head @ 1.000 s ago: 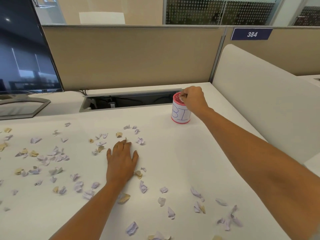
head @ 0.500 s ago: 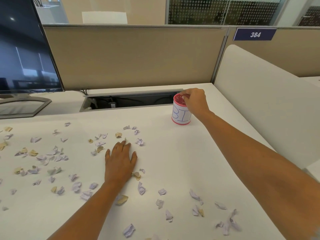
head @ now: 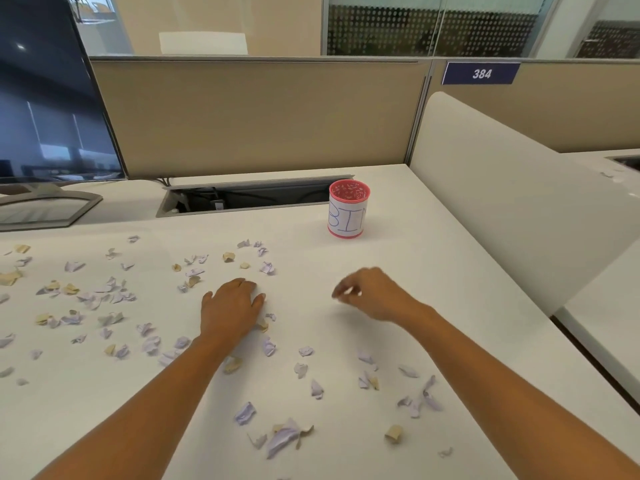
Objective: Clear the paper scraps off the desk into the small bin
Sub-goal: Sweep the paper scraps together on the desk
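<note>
While the pink small bin, labelled "BIN", stands beyond both hands, the right hand hovers loosely curled, empty; the left hand lies flat, open, among paper scraps on the tabletop.

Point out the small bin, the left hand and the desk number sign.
small bin [head: 347, 218]: head view, on its white label.
left hand [head: 230, 308]: head view, back of the hand.
desk number sign [head: 481, 73]: head view, on the digits.
</note>
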`<state>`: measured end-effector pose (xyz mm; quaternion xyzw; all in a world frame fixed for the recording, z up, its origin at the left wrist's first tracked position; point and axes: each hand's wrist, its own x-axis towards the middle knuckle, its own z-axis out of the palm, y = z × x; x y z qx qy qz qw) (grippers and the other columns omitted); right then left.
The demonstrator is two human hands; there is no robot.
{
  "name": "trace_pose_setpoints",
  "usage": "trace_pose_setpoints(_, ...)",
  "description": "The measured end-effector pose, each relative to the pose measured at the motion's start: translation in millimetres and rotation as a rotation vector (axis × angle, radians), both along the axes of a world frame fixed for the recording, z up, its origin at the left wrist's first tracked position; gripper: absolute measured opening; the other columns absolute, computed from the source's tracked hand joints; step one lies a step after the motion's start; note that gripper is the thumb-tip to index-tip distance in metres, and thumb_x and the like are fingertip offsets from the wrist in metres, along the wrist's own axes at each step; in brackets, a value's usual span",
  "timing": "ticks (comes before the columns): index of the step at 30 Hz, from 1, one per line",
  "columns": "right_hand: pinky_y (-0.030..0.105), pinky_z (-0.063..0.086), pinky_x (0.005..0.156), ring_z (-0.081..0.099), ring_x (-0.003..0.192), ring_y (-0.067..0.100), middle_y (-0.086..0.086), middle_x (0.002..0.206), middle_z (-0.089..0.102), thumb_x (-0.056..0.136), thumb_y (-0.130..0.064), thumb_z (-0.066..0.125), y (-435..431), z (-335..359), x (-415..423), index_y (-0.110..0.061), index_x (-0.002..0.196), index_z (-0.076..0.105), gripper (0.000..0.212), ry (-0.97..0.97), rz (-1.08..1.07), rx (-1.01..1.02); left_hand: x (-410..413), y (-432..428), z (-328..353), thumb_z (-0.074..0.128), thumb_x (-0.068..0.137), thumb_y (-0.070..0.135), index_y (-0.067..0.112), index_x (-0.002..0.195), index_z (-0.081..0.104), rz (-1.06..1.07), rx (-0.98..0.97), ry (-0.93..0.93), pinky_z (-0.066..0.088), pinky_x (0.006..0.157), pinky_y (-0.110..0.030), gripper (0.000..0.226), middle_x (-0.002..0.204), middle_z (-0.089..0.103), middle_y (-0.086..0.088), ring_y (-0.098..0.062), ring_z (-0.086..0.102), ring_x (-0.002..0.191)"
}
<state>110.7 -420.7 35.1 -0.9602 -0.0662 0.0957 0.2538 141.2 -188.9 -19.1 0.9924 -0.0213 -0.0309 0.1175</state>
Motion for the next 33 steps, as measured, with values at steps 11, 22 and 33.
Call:
trace_pose_setpoints(11,0.032,0.036,0.101,0.037,0.133,0.018,-0.004,0.146,0.035,0.096,-0.041,0.039,4.7,-24.4,-95.4,-0.022,0.135,0.042,0.043,0.138,0.097,-0.277,-61.8,-12.4,-5.9,0.027,0.098,0.042,0.024,0.141,0.032,-0.018,-0.055,-0.089,0.012,0.117,-0.046,0.047,0.154,0.025,0.001,-0.016,0.018,0.144)
trace_pose_setpoints(22,0.032,0.033,0.107,0.03,0.133,0.026,0.012,0.142,0.037,0.094,0.003,0.036,27.1,-50.6,-132.4,-0.003,0.133,0.039,0.04,-0.026,0.007,-0.322,-78.7,-13.1,-23.9,0.026,0.097,0.046,0.025,0.144,0.025,-0.056,-0.025,-0.074,0.012,0.117,-0.049,0.052,0.156,0.017,0.001,-0.017,0.013,0.145)
trace_pose_setpoints(33,0.025,0.035,0.095,0.049,0.118,0.023,0.012,0.125,0.058,0.089,0.003,0.041,13.6,-52.1,-112.3,0.002,0.116,0.06,0.033,0.017,0.0,-0.206,-77.9,-11.5,-25.8,0.03,0.096,0.045,0.026,0.143,0.028,-0.058,-0.021,-0.1,0.012,0.117,-0.048,0.051,0.156,0.02,0.001,-0.016,0.015,0.145)
